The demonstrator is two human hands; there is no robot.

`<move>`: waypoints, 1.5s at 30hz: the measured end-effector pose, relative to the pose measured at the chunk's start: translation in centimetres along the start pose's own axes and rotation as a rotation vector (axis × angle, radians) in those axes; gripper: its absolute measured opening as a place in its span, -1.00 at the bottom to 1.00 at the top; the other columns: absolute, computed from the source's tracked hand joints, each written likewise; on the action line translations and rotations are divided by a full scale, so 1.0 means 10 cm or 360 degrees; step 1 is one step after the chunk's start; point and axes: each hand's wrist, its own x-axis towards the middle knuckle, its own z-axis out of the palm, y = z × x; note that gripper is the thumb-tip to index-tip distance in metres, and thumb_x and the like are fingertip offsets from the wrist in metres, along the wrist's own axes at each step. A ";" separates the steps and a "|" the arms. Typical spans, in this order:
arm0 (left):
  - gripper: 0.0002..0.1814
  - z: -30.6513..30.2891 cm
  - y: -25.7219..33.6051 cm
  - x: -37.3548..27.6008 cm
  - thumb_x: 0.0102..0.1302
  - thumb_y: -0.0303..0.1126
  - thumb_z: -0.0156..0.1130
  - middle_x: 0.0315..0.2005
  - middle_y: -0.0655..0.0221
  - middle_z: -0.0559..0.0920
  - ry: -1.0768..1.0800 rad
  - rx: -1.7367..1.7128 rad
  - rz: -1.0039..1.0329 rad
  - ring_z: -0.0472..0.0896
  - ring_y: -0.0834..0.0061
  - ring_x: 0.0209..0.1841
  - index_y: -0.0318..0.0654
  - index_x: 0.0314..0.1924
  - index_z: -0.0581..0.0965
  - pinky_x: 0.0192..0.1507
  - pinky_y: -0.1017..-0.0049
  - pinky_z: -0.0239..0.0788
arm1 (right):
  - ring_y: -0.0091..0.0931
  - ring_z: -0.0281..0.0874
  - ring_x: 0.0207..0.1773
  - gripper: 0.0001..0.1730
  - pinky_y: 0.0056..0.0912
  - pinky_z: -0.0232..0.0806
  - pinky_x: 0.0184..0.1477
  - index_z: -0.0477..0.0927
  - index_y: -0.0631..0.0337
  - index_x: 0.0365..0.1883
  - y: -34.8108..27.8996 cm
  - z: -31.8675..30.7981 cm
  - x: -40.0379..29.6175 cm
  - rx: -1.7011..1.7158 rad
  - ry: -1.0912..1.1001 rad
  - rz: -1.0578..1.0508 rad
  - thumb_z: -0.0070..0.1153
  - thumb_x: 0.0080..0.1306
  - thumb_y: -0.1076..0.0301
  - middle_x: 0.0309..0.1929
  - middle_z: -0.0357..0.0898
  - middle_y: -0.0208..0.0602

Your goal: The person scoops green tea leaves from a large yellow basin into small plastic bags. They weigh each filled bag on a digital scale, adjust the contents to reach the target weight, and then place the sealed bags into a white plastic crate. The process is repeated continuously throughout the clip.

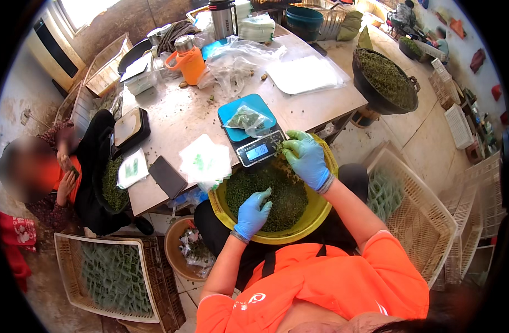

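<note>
My left hand [253,213], in a blue glove, rests low over small green buds or leaves [275,204] in a yellow basin [316,227] on my lap. Its fingers are slightly apart, with nothing visible between them. My right hand [306,156], also gloved, is at the basin's far rim, beside the right end of a digital scale [260,153]. Green bits [280,146] are pinched at its fingertips. On the scale's blue platform [254,102] lies a clear plastic bag [249,120] partly filled with green pieces. The lit display faces me.
Flat bags [205,160] and a dark phone [168,177] lie left of the scale. Farther back stand an orange bottle [191,62] and plastic sheets [306,75]. Crates [106,279] of filled bags flank me. A co-worker [50,175] sits left; a wok-like pan [385,83] stands right.
</note>
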 end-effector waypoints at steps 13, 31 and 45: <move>-0.56 0.05 0.14 0.06 0.22 -0.43 0.31 -0.09 0.21 0.63 -0.0097 0.0020 0.0033 0.65 0.25 -0.09 -0.12 0.14 0.55 -0.04 0.38 0.49 | -0.24 0.58 -0.14 -0.86 -0.16 0.45 -0.12 0.66 0.09 -0.39 0.32 0.94 1.01 -0.0854 -0.0306 -0.0317 0.14 0.18 0.26 -0.28 0.61 -0.24; -0.34 0.14 0.21 0.31 0.11 -0.56 0.45 0.07 0.28 0.59 0.0070 -0.1432 -0.0457 0.58 0.55 0.03 -0.39 0.23 0.41 0.09 0.53 0.45 | -0.21 0.64 -0.11 -0.65 -0.21 0.46 -0.03 0.68 0.03 -0.06 -0.45 -0.59 0.29 0.0079 -0.1459 -0.0252 0.12 0.17 0.29 -0.18 0.68 -0.14; -0.13 0.29 0.39 0.25 0.06 -0.67 0.40 0.35 0.19 0.35 0.0256 -0.1351 -0.0289 0.42 0.51 0.25 -0.36 0.40 0.24 0.22 0.50 0.35 | -0.55 0.61 -0.40 -0.52 -0.53 0.49 -0.37 0.57 0.04 0.17 -0.38 -0.49 0.03 0.0659 -0.2094 0.0557 0.13 0.25 0.27 -0.07 0.67 -0.33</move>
